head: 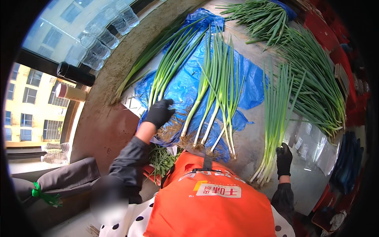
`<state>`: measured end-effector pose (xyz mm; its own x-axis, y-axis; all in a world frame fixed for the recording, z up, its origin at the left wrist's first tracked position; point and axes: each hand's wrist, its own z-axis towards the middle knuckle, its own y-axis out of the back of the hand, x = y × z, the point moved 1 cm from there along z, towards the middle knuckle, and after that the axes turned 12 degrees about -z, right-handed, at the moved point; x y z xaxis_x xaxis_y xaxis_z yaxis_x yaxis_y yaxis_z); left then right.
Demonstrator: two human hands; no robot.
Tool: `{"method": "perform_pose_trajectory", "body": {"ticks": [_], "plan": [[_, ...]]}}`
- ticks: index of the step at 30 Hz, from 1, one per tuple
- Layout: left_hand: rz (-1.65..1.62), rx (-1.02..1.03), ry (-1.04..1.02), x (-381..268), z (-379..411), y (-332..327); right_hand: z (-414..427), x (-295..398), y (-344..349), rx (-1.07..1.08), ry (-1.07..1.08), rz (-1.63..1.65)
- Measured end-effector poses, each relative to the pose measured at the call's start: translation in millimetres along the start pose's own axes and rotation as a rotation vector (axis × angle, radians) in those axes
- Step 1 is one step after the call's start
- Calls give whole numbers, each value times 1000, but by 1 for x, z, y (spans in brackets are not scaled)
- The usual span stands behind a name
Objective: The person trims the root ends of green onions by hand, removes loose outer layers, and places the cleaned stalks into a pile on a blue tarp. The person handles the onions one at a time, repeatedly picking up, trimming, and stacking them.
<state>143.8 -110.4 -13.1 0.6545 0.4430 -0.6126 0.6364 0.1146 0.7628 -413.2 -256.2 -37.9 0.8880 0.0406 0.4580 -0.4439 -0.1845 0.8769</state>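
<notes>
My left hand (160, 113), in a black glove, lies over the lower pale stems of a bunch of spring onions (169, 66). Its fingers are partly hidden, so a firm grip cannot be confirmed. Several loose spring onions (217, 103) with roots lie beside it on a blue plastic bag (251, 80). On the right, my gloved right hand (284, 158) touches the stem side of a separate bunch of spring onions (274, 124), roots towards me. How far its fingers close around the stems is unclear.
A large heap of spring onions (314, 77) covers the right side of the metal table (248, 142), near clear plastic packaging (309, 145). Water bottles (94, 49) and a black flask (76, 74) line the window ledge. Green trimmings (164, 160) sit below the table edge.
</notes>
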Motion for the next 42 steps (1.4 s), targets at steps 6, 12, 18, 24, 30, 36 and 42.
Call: {"method": "perform_pose_trajectory", "body": {"ticks": [6, 12, 18, 24, 30, 36, 42], "plan": [[94, 44, 200, -10, 2, -105, 9, 43, -1, -361, 371, -366], [-424, -65, 144, -50, 3, -44, -3, 86, 1, -158, 347, 8], [-920, -173, 33, -73, -15, -35, -6, 188, -36, 180, 514, 321], [-941, -148, -170, -142, -69, -92, 43, 255, -97, 786, -30, 1286], [-923, -21, -150, -132, -30, -88, 55, 254, -64, 746, 10, 1226], [-1463, 315, 106, -157, 27, -39, 9, 251, -38, 761, 114, 1033], [-1550, 155, 111, -167, 5, -45, -2, 246, -28, 572, 147, 837]]}}
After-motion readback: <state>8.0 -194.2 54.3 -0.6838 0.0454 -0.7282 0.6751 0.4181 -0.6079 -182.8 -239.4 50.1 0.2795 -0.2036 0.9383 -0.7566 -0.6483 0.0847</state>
